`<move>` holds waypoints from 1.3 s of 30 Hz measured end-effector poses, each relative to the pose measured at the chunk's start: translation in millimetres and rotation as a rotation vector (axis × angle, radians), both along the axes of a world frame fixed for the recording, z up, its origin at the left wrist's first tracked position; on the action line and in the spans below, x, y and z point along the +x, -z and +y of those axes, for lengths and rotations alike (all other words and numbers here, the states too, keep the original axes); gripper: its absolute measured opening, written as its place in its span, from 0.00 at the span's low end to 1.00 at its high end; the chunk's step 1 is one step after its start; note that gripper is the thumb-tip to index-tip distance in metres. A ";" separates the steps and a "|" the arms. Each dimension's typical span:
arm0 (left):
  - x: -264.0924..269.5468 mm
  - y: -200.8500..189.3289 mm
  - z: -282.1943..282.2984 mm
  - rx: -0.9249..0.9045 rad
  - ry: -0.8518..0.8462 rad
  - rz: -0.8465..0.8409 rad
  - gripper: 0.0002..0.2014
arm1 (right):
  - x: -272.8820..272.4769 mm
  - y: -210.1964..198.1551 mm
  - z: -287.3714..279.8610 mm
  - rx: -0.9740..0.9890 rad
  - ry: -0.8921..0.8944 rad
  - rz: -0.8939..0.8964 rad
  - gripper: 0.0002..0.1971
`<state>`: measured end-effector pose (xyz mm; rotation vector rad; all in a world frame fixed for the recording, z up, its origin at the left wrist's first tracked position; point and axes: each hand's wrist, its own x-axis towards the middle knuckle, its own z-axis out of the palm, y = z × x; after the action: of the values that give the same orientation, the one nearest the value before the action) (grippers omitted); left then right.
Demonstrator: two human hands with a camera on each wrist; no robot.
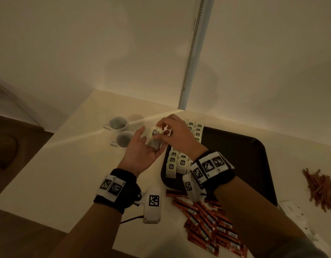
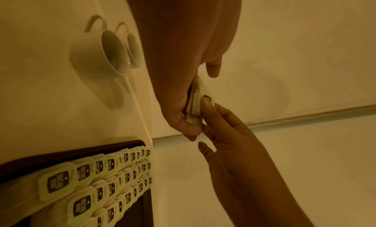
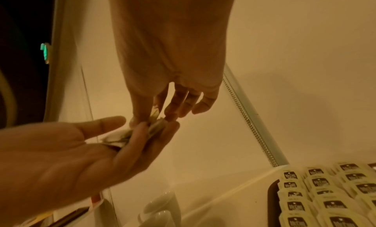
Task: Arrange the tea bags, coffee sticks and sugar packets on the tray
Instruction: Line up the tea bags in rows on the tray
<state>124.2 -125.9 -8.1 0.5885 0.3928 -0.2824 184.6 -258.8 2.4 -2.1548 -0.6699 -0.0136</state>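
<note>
My left hand (image 1: pixel 142 152) is palm up over the table, left of the dark tray (image 1: pixel 235 157). Its fingers curl under a small stack of pale tea bags (image 1: pixel 153 139) with dark labels. From above, my right hand (image 1: pixel 177 135) pinches the top tea bag of that stack between thumb and fingers. The left wrist view shows the stack (image 2: pixel 198 98) squeezed between both hands. Several more tea bags (image 1: pixel 179 162) lie in overlapping rows along the tray's left side. Red stick packets (image 1: pixel 207 218) are heaped on the table in front of the tray. Thin brown sticks (image 1: pixel 320 190) lie to its right.
Two white cups (image 1: pixel 118 123) (image 1: pixel 124 139) stand on the table just left of my hands. The table sits in a corner, with walls close behind and a metal strip (image 1: pixel 190 58) running up the wall. The tray's middle and right show bare dark surface.
</note>
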 end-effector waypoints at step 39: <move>-5.1 -17.4 -43.1 -0.091 -0.043 -0.220 0.11 | 1.3 -118.9 -21.8 -0.278 -0.002 -0.043 0.07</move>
<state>119.1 -169.0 9.3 0.5150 0.1787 -0.1907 185.9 -280.5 121.3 -2.4265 -0.7338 0.0362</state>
